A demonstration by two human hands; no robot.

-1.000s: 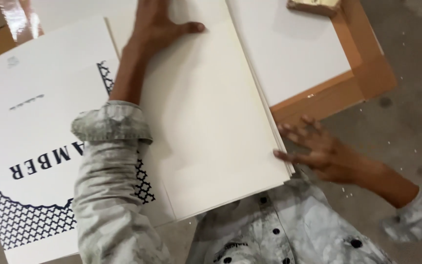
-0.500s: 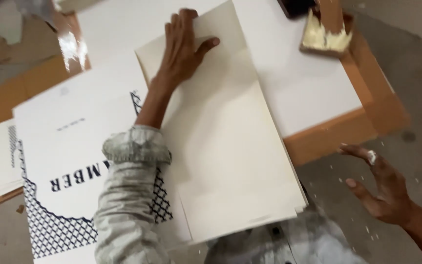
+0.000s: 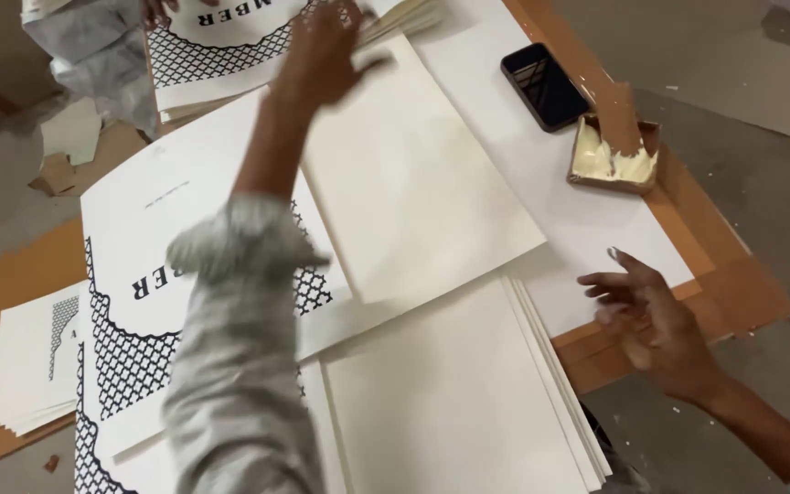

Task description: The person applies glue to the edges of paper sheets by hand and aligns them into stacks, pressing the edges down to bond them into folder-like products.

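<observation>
My left hand (image 3: 322, 50) is stretched far forward, blurred, and lies flat with spread fingers on the far corner of a single cream sheet (image 3: 413, 192). That sheet lies at an angle on the white tabletop (image 3: 587, 238). Nearer to me sits a stack of cream sheets (image 3: 450, 402), partly under the single sheet. My right hand (image 3: 651, 311) hovers open at the table's right edge, fingers apart and holding nothing. My grey sleeve (image 3: 230, 348) hides part of the printed covers.
Large white covers with a black lattice pattern (image 3: 130, 338) lie at the left, and more (image 3: 221, 46) at the far side. Another person's sleeve (image 3: 93, 46) is at the top left. A black phone (image 3: 546, 87) and a glue tray with a brush (image 3: 614, 151) sit at the right.
My left hand has slid the top cream sheet forward off the stack. My right hand has left the stack's edge and now hangs open beside the table. The view has widened.
</observation>
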